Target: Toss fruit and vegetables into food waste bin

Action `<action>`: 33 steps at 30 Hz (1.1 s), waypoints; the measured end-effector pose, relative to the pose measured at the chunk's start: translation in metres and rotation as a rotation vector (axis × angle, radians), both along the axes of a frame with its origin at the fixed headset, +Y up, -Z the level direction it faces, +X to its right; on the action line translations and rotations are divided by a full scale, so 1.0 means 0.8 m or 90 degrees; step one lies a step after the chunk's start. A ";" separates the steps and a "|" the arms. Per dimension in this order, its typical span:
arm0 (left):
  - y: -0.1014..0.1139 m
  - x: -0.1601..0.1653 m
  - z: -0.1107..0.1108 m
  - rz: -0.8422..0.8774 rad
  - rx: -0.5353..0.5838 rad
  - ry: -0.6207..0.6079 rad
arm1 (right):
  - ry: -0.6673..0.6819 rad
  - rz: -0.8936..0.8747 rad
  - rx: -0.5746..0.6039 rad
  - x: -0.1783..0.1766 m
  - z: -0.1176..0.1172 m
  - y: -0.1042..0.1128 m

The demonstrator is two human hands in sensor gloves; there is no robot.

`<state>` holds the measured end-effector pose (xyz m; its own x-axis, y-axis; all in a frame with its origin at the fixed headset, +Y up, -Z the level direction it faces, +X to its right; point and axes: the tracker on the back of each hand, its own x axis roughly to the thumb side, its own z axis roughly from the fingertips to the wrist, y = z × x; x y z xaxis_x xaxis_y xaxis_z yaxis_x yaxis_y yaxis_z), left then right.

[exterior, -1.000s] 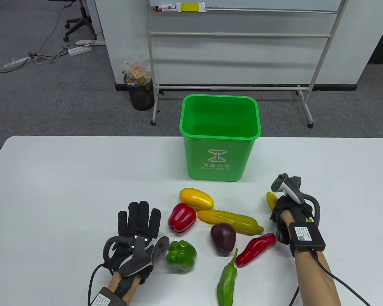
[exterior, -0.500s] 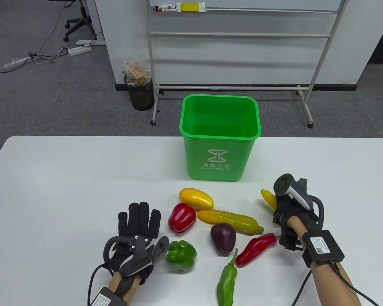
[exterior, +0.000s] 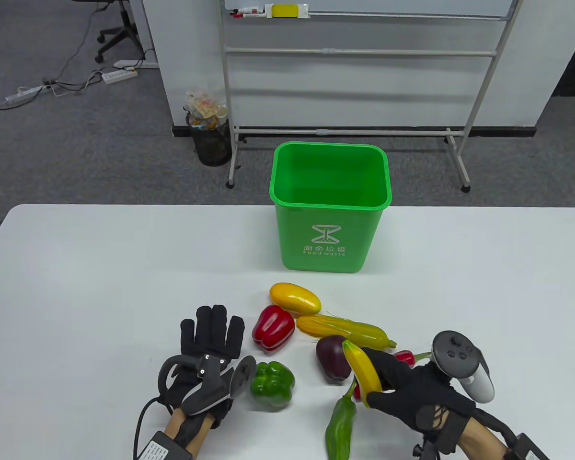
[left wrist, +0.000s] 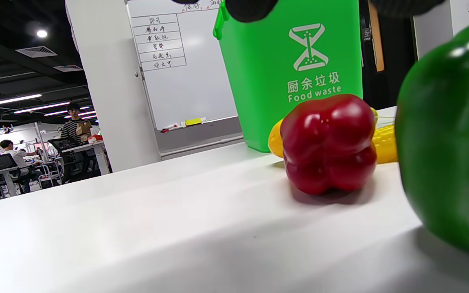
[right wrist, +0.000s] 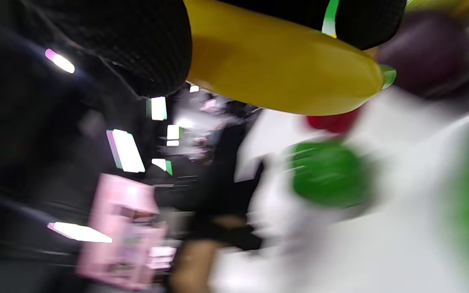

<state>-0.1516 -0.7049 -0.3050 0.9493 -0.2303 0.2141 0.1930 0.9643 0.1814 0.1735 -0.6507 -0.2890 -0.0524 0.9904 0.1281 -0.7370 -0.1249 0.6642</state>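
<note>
The green food waste bin (exterior: pixel 330 211) stands upright at the table's far middle; it also shows in the left wrist view (left wrist: pixel 295 69). My right hand (exterior: pixel 402 388) grips a yellow banana (exterior: pixel 362 373) and holds it above the red chili (exterior: pixel 405 357) and the green chili (exterior: pixel 341 426). The banana fills the top of the blurred right wrist view (right wrist: pixel 275 77). My left hand (exterior: pixel 211 345) rests flat and empty on the table, left of the green bell pepper (exterior: pixel 271 385). A red bell pepper (exterior: pixel 273 328), mango (exterior: pixel 294 298), corn (exterior: pixel 345 331) and eggplant (exterior: pixel 334 358) lie between the hands.
The white table (exterior: pixel 100 268) has bare room on its left and right sides. Beyond its far edge stand a whiteboard frame (exterior: pixel 354 52) and a black wire bin (exterior: pixel 212 139) on the floor.
My right hand lifted the banana from the table's right side and swung it toward me and left, turning over so the tracker faces up. The left hand barely moved.
</note>
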 end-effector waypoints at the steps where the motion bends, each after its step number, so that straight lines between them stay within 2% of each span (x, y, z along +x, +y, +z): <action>1: 0.001 0.000 0.000 0.003 0.002 0.000 | -0.008 -0.077 0.020 -0.013 -0.017 0.031; 2: 0.002 -0.001 0.000 0.005 0.002 0.001 | -0.025 -0.111 0.037 -0.018 -0.030 0.052; 3: 0.002 -0.001 0.001 0.007 0.003 0.001 | -0.074 -0.168 0.067 -0.025 -0.059 0.091; 4: 0.002 -0.001 0.001 0.008 0.004 0.001 | -0.110 -0.206 0.080 -0.028 -0.080 0.114; 5: 0.002 -0.001 0.001 0.009 0.004 0.002 | -0.173 -0.251 0.053 -0.033 -0.117 0.146; 6: 0.002 -0.001 0.001 0.008 0.003 0.003 | -0.230 -0.244 -0.009 -0.035 -0.154 0.170; 8: 0.002 -0.002 0.001 0.008 0.002 0.003 | -0.293 -0.130 -0.066 -0.034 -0.193 0.178; 9: 0.002 -0.002 0.001 0.009 0.001 0.003 | -0.329 -0.076 -0.081 -0.032 -0.199 0.176; 10: 0.003 -0.003 0.001 0.012 0.001 0.003 | -0.370 -0.020 -0.086 -0.029 -0.197 0.171; 11: 0.003 -0.004 0.001 0.014 0.002 0.003 | -0.389 -0.009 -0.026 -0.030 -0.191 0.164; 13: 0.003 -0.007 0.000 0.014 0.004 0.005 | -0.392 0.037 0.031 -0.031 -0.178 0.148; 17: 0.001 -0.014 -0.003 0.014 -0.003 0.018 | -0.297 0.118 0.084 -0.031 -0.138 0.113; 22: 0.000 -0.011 -0.003 0.014 -0.003 0.017 | -0.248 0.168 0.198 -0.028 -0.084 0.092; 29: -0.003 -0.009 -0.004 0.006 -0.008 0.020 | -0.162 0.326 0.461 -0.035 -0.007 0.064; 33: -0.003 -0.008 -0.004 0.001 -0.011 0.020 | -0.035 0.483 0.602 -0.054 0.029 0.025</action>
<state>-0.1581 -0.7075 -0.3083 0.9562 -0.2245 0.1876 0.1963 0.9678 0.1577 0.1307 -0.6304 -0.2655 -0.6064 0.2222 0.7635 -0.2911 -0.9556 0.0469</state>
